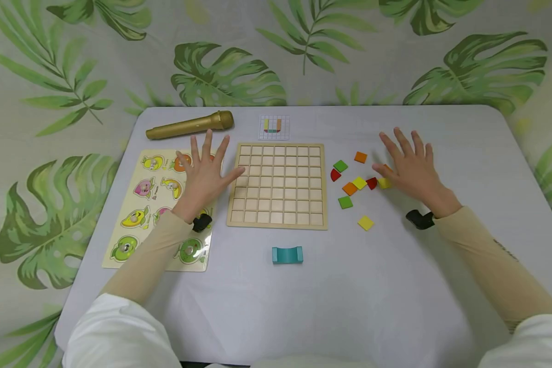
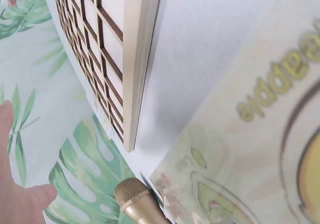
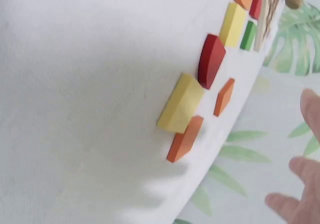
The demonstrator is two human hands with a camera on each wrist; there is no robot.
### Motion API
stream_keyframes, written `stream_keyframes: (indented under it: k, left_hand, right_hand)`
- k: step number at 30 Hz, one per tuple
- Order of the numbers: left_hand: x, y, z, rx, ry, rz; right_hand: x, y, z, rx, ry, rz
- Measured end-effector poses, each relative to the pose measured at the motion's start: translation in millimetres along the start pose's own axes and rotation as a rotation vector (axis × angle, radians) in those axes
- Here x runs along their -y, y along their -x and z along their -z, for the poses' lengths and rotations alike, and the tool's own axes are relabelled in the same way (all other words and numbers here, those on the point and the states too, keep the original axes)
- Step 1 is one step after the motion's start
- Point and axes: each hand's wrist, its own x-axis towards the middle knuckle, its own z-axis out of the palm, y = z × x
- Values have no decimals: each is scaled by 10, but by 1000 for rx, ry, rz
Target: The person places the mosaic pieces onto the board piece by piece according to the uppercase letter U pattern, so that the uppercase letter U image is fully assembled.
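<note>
My left hand [image 1: 204,179] is held with fingers spread over the right part of a fruit puzzle board [image 1: 112,258], its thumb overlapping the edge of a wooden grid board [image 1: 278,185] in the head view. It holds nothing. My right hand [image 1: 411,168], fingers also spread and holding nothing, is beside a scatter of small coloured tiles. Among them are a yellow tile [image 3: 181,104], a red quarter-round tile [image 3: 211,61], an orange tile [image 1: 361,157] and a green tile [image 1: 345,202]. Every visible cell of the grid board is bare.
A gold microphone [image 1: 190,125] lies at the back left. Behind the grid board is a small card [image 1: 274,127] printed with a coloured U on a grid. In front sits a teal curved block [image 1: 287,255]. Leaf-patterned cloth [image 1: 230,76] rises behind the white table [image 1: 349,306].
</note>
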Motion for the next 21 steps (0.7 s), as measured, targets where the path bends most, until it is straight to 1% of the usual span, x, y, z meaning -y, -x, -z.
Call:
stream_keyframes:
  k: [2, 4, 6, 7, 9, 11, 14, 16, 17, 19, 21]
  left_hand:
    - [31, 9, 10, 11, 12, -13]
    - [62, 24, 28, 20, 35, -37]
    - [92, 42, 51, 25, 70, -78]
    - [107, 51, 64, 28, 93, -105]
    - [137, 69, 85, 41, 133, -166]
    - [171, 85, 93, 63, 193, -233]
    - [216, 118, 81, 143, 296, -301]
    - [240, 143, 53, 208, 352, -318]
    - [247, 159, 37, 238, 356, -320]
    - [248, 191, 6, 294, 352, -330]
    - [235, 231, -14, 332, 320, -335]
  right_hand:
    - [-40, -15, 14, -20, -42, 60]
    - [-83, -31, 24, -37, -109, 113]
    - [-133, -53, 25, -44, -192, 149]
    - [-159, -61, 24, -43, -239, 154]
    - [-199, -67, 28, -37, -342, 141]
    - [-247, -75, 25, -30, -448, 119]
    - [-316, -75, 11, -28, -565, 90]
    - [-369, -72, -13, -23, -639, 84]
    - [-392, -66, -25, -16, -675, 80]
    - [-436, -53, -53, 1, -751, 60]
    - [-471, -33, -82, 24, -814, 21]
